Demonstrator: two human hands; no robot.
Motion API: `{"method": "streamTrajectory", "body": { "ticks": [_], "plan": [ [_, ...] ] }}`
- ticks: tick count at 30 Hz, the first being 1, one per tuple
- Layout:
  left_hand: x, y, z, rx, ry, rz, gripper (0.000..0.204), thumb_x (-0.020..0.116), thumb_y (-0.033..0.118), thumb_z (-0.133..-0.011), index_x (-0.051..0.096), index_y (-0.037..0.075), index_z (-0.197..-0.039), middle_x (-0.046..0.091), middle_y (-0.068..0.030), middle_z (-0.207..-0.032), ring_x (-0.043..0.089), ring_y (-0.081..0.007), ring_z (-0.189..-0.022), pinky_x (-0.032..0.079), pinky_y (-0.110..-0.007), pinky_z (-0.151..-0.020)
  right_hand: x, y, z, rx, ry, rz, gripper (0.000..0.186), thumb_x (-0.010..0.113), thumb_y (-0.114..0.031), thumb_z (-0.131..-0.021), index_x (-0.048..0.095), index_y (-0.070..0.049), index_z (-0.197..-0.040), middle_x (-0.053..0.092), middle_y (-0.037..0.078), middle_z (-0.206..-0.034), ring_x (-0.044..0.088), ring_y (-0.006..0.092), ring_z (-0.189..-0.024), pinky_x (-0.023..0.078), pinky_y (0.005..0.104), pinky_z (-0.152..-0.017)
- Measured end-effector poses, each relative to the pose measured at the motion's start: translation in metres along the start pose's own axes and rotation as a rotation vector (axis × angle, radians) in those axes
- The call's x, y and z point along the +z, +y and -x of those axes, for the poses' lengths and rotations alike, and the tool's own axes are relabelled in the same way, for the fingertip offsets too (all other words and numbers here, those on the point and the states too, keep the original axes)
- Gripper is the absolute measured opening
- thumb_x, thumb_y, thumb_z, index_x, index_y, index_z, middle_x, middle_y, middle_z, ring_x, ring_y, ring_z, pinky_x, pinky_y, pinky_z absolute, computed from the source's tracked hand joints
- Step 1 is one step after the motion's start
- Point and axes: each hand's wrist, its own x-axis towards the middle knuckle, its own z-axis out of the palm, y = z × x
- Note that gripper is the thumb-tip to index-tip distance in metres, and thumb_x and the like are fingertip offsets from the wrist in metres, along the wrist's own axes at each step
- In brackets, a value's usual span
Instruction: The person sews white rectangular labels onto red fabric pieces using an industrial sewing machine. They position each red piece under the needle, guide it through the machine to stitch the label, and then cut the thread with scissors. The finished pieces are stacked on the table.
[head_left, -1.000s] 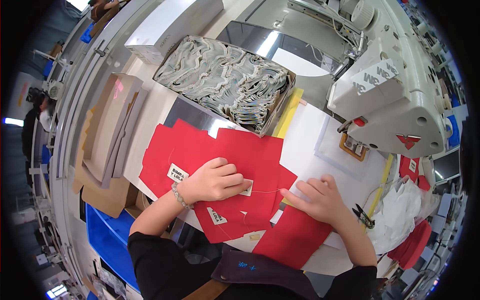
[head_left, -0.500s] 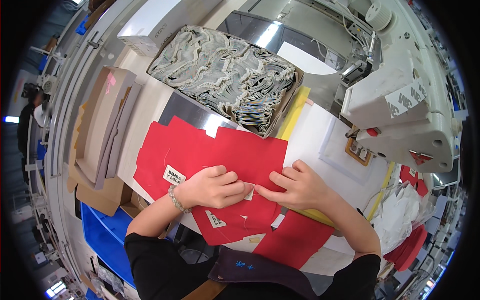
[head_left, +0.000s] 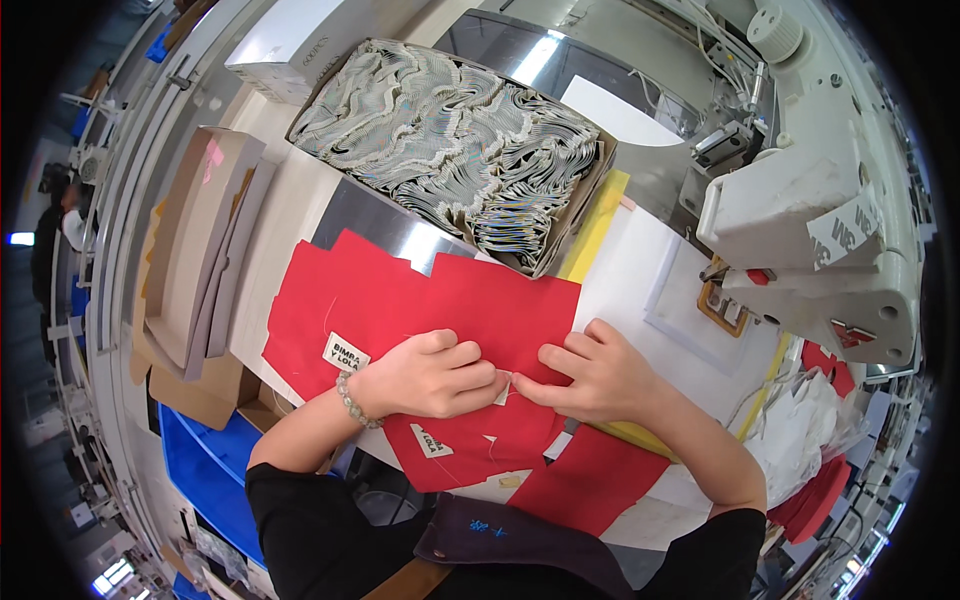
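Right hand has moved inward over the past second; its fingers now sit just beside those of the left hand. Between and just below both sets of fingertips lies a partly covered white label, on stacked red fabric. Left fingers are bunched narrow, right index extended; whether either grips thread or label cannot be told. Farther from the fingers: a box of folded strips ahead, a white sewing machine right, the pale counter beneath.
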Motion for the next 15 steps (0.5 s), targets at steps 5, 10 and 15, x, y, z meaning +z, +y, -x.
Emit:
{"method": "streamTrajectory", "body": {
  "ticks": [5, 10, 15],
  "plan": [
    [0.0002, -0.0015, -0.0009, 0.002, -0.014, 0.019, 0.011, 0.067, 0.022, -0.082, 0.065, 0.016, -0.091, 0.044, 0.0056, -0.078, 0.046, -0.0087, -0.073, 0.035, -0.026, -0.076, 0.0006, 0.0004, -0.0011, 0.006, 0.012, -0.007, 0.027, 0.066, -0.022, -0.074, 0.069, -0.027, -0.100, 0.053, -0.006, -0.083, 0.048, 0.0108, -0.071, 0.035, 0.0266, -0.061],
    [0.0015, -0.0018, -0.0008, 0.002, -0.018, 0.033, 0.012, 0.067, 0.021, -0.080, 0.065, 0.016, -0.090, 0.045, 0.0055, -0.079, 0.046, -0.0090, -0.073, 0.036, -0.026, -0.076, 0.0006, -0.0003, -0.0019, 0.007, 0.010, -0.010, 0.025, 0.066, -0.021, -0.074, 0.068, -0.026, -0.098, 0.051, -0.006, -0.081, 0.048, 0.0106, -0.070, 0.034, 0.0271, -0.060],
    [-0.0005, -0.0017, -0.0004, -0.016, -0.033, 0.103, 0.014, 0.069, 0.019, -0.078, 0.067, 0.015, -0.091, 0.047, 0.0052, -0.077, 0.048, -0.0102, -0.073, 0.039, -0.027, -0.074, 0.0029, -0.0020, -0.0002, 0.008, 0.023, 0.009, 0.025, 0.066, -0.021, -0.074, 0.068, -0.026, -0.098, 0.050, -0.006, -0.079, 0.047, 0.0109, -0.070, 0.034, 0.0274, -0.060]
  ]
}}
